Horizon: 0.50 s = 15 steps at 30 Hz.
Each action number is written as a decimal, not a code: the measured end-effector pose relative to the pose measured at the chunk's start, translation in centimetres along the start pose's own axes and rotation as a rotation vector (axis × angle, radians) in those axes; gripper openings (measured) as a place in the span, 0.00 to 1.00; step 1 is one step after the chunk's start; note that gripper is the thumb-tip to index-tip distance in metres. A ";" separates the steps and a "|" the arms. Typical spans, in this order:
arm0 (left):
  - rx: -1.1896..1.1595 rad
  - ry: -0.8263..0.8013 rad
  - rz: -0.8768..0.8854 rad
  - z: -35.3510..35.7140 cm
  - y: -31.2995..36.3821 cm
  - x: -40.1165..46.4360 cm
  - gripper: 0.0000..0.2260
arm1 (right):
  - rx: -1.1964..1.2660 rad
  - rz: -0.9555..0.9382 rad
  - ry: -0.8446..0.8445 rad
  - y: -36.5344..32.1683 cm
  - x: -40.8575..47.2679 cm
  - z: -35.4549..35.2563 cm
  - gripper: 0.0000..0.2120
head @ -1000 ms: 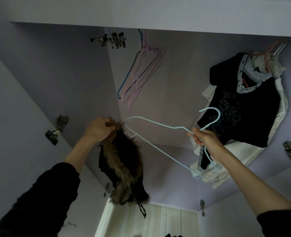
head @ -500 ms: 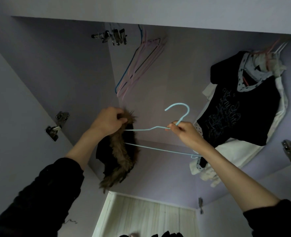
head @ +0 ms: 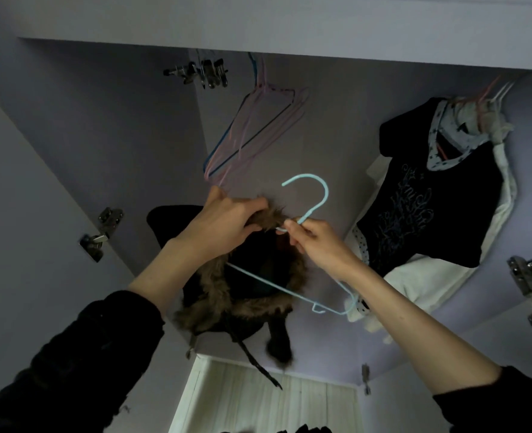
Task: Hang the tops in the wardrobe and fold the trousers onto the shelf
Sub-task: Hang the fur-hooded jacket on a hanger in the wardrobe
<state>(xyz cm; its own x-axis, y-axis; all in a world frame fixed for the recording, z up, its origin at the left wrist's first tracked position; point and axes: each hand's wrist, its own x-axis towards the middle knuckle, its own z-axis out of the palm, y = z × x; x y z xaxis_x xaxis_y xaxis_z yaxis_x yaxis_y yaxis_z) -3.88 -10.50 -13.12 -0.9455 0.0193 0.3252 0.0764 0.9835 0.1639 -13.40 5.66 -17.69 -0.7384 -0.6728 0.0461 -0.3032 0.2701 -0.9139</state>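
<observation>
1. left hand (head: 224, 220) grips the fur trim of the dark top (head: 246, 295), which hangs below it.
2. right hand (head: 316, 245) pinches the blue hanger (head: 313, 207) at its neck, just beside the fur.
3. black shirt (head: 430, 207) hangs at right.

left hand (head: 224, 218) grips fur-trimmed top (head: 252, 292) | right hand (head: 317, 245) pinches hanger (head: 316, 201)

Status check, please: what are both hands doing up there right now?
Left hand grips fur-trimmed top. Right hand pinches blue hanger at neck. Hanger partly inside top, not yet hung. Nothing in the way.
</observation>
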 end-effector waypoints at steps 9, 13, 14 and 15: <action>0.016 0.115 0.125 -1.0 -1.3 -0.3 0.08 | 0.272 0.265 -0.339 1.1 0.9 -3.0 0.09; 0.023 0.135 0.179 -1.1 -1.6 -0.5 0.09 | 0.014 0.221 -0.448 0.9 2.1 -1.3 0.17; 0.016 0.144 0.172 -1.2 -1.5 -0.6 0.10 | -0.135 0.205 -0.451 1.0 2.7 -0.7 0.18; 0.016 0.152 0.167 -1.3 -1.5 -0.7 0.10 | -0.319 0.185 -0.447 1.4 3.4 -0.2 0.19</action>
<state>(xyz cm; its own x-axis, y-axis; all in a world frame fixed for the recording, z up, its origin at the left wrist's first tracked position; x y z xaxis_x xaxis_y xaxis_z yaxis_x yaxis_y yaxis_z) -2.94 -12.18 -12.36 -0.8613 0.1563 0.4834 0.2222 0.9716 0.0818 -16.41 3.88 -18.75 -0.4915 -0.8014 -0.3409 -0.4111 0.5586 -0.7204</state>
